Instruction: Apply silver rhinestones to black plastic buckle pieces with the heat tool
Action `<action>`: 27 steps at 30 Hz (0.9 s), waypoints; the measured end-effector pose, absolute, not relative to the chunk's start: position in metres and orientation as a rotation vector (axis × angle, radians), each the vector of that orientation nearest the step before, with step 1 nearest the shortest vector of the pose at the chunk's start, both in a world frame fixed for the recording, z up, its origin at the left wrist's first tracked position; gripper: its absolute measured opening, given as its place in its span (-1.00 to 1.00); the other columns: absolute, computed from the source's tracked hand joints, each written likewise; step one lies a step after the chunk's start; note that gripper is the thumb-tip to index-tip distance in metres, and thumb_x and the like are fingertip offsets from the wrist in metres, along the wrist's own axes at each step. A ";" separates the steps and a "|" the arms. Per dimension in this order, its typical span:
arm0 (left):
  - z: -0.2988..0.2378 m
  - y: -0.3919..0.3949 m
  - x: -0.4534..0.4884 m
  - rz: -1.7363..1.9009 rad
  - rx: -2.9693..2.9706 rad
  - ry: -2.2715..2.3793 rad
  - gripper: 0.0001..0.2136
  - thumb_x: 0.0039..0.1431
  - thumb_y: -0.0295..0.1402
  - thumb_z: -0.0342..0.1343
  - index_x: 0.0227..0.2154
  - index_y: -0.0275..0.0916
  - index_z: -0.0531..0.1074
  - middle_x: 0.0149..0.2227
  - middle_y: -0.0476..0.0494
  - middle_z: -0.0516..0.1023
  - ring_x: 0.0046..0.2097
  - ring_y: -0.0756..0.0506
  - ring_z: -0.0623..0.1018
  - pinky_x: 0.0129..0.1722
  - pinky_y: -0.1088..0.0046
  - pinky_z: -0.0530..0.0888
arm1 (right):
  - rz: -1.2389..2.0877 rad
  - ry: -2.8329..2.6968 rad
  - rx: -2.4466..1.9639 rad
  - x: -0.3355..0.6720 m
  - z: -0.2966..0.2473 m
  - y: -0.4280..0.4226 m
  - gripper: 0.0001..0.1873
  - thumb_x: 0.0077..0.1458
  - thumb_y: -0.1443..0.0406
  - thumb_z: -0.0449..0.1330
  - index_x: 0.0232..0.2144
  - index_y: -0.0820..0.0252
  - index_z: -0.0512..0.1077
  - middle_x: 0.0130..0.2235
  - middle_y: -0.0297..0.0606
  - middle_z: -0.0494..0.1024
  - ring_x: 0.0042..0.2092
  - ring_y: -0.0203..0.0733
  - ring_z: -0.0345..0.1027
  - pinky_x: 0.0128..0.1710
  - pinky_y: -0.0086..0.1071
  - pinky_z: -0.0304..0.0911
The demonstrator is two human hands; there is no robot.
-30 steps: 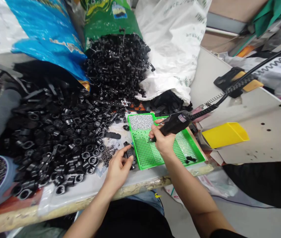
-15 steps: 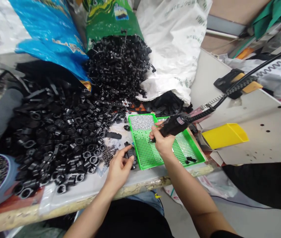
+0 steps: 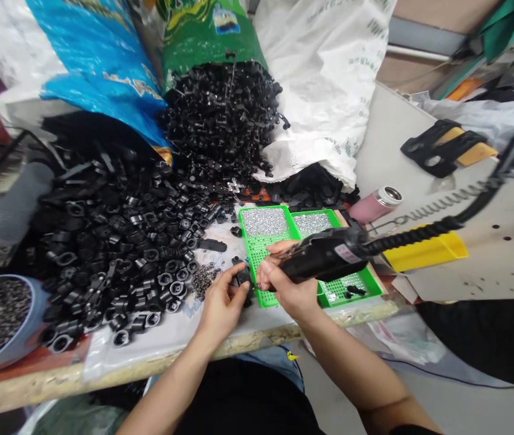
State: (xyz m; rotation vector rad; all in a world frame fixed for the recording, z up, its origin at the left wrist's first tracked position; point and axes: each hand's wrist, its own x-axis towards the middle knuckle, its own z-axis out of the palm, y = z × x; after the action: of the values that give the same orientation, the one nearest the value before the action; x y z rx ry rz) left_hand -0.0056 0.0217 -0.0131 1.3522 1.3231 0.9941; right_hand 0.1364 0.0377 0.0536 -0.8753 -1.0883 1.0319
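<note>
My right hand (image 3: 289, 283) is wrapped round a black electric screwdriver (image 3: 322, 255), its body lying nearly level and its tip pointing left. The tip is close to a small black plastic part (image 3: 241, 277), and I cannot tell whether they touch. With thumb and fingers my left hand (image 3: 224, 299) grips that part on the table, covering much of it. Just right of the part lies a green perforated tray (image 3: 257, 248) with small silvery pieces (image 3: 266, 222) at its far end. A second green tray (image 3: 374, 289) adjoins it, partly hidden by the screwdriver.
Black plastic rings and parts (image 3: 134, 241) are heaped on the left. More black parts (image 3: 220, 121) spill from a green sack (image 3: 211, 36). A blue bucket (image 3: 37, 308) stands at left. A pink flask (image 3: 369, 205) and a yellow bin (image 3: 424, 251) are at right. The screwdriver's cable (image 3: 420, 232) runs rightward.
My right hand has brought the screwdriver left and down from over the green tray to the black part. My left hand stays on the part. The camera view has shifted slightly.
</note>
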 end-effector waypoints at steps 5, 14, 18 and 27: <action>-0.015 0.024 -0.005 0.983 1.318 1.320 -0.60 0.18 -0.29 0.25 0.09 -0.20 0.55 -0.24 -0.12 0.64 -0.46 -0.03 0.47 -0.43 0.46 0.41 | 1.085 -1.130 -0.953 0.131 0.040 0.038 -0.74 0.15 0.17 0.34 -0.25 0.09 0.34 -0.60 -0.56 0.38 -0.60 -0.33 0.30 -0.52 -0.38 0.32; -0.017 0.027 -0.008 0.958 1.285 1.219 -0.55 0.19 -0.27 0.23 0.14 -0.20 0.48 -0.20 -0.14 0.64 -0.40 -0.06 0.52 -0.38 0.45 0.47 | 1.217 -1.399 -0.889 0.137 0.047 0.036 -0.84 0.17 0.22 0.30 -0.35 0.11 0.39 -0.55 -0.46 0.42 -0.54 -0.31 0.33 -0.51 -0.38 0.34; -0.014 0.025 -0.010 0.926 1.348 1.239 -0.45 0.17 -0.30 0.22 0.24 -0.17 0.38 -0.08 -0.18 0.61 -0.45 -0.01 0.48 -0.43 0.47 0.44 | 1.254 -1.309 -0.719 0.149 0.058 0.045 -0.79 0.18 0.20 0.32 -0.18 0.07 0.41 -0.58 -0.53 0.40 -0.59 -0.32 0.31 -0.55 -0.39 0.35; -0.008 0.025 -0.005 0.788 1.379 1.350 -0.54 0.18 -0.23 0.18 0.12 -0.24 0.39 -0.26 -0.10 0.56 -0.50 -0.01 0.40 -0.50 0.47 0.33 | 0.739 -0.928 -1.035 0.189 0.040 0.095 -0.70 0.01 0.29 0.40 -0.24 0.11 0.37 -0.59 -0.57 0.41 -0.61 -0.35 0.32 -0.55 -0.40 0.31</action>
State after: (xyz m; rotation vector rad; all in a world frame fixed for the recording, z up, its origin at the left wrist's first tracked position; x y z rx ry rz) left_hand -0.0048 0.0246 -0.0077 1.3794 1.3502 0.7876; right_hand 0.1885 0.0952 0.0403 -1.0346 -0.9281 0.7387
